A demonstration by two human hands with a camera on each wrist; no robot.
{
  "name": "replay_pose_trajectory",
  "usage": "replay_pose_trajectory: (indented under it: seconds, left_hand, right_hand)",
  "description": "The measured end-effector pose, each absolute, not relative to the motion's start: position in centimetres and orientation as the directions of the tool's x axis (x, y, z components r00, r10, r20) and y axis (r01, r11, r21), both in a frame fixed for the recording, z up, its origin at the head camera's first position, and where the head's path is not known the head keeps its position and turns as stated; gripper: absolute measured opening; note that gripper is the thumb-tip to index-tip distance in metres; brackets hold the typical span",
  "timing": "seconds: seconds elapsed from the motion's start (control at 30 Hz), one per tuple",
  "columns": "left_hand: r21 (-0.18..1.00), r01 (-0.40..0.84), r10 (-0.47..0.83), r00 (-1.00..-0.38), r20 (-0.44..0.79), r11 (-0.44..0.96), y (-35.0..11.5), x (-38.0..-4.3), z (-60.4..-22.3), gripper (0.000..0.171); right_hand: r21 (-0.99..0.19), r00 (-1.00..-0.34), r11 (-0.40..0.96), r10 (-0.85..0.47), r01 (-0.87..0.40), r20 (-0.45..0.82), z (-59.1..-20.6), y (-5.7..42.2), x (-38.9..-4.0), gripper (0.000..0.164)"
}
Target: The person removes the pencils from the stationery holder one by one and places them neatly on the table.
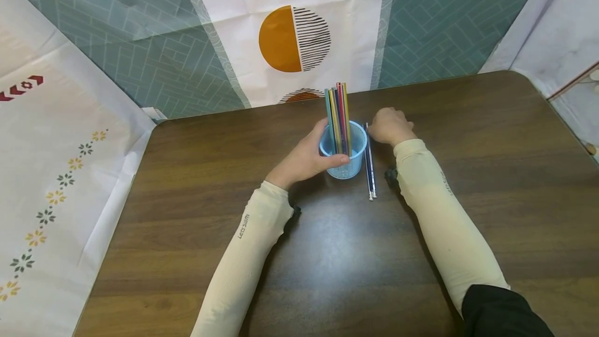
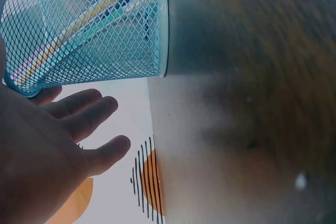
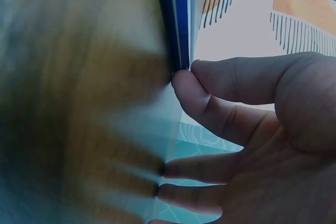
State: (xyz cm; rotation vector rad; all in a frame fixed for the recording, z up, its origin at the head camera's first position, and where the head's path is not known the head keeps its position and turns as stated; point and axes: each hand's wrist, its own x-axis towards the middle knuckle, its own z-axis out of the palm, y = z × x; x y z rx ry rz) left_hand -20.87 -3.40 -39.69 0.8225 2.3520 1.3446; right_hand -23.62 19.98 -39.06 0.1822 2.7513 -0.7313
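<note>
A light-blue mesh pencil cup (image 1: 357,157) stands on the table, with several coloured pencils (image 1: 338,113) upright in it. My left hand (image 1: 306,157) holds the cup near its rim, thumb across the front and other fingers behind; in the left wrist view some fingers (image 2: 105,109) extend past the mesh. Just right of the cup, blue-and-white pencils (image 1: 370,170) lie on the table, their silvery ends towards me. My right hand (image 1: 390,126) pinches their far ends between thumb and index finger (image 3: 191,95). Its other fingertips touch the tabletop in the right wrist view.
The brown wooden table (image 1: 187,212) has its back edge just beyond the cup. Behind it hangs a teal and white cloth (image 1: 355,46) with orange circles. A white patterned cloth (image 1: 70,181) hangs at the left.
</note>
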Motion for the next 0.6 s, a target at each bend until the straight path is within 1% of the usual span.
replay_pose_trajectory:
  seconds: [0.13, 0.27, 0.37, 0.47, 0.6]
  left_hand:
    - [0.855, 0.333, 0.615, -0.789, 0.021, 0.397, -3.5, -20.9, -39.7, 0.097]
    - [0.857, 0.326, 0.615, -0.789, 0.013, 0.4, -3.6, -20.9, -39.8, 0.097]
    - [0.861, 0.319, 0.616, -0.788, 0.008, 0.396, -3.6, -20.9, -39.9, 0.098]
    - [0.864, 0.318, 0.62, -0.785, 0.008, 0.391, -3.5, -20.9, -39.8, 0.098]
    - [0.868, 0.32, 0.626, -0.78, 0.013, 0.381, -3.5, -20.9, -39.8, 0.098]
  right_hand:
    - [-0.483, -0.952, 0.858, 0.023, 0.175, -0.304, -39.0, 20.0, -23.7, 0.027]
    - [-0.519, -0.958, 0.839, 0.008, 0.162, -0.287, -39.1, 20.4, -23.7, 0.031]
    - [-0.595, -0.972, 0.792, -0.011, 0.135, -0.235, -38.9, 20.7, -23.6, 0.031]
    - [-0.701, -0.988, 0.71, -0.042, 0.075, -0.149, -38.4, 20.8, -23.6, 0.032]
    - [-0.841, -0.995, 0.54, -0.088, -0.012, -0.042, -37.0, 20.2, -23.3, 0.046]
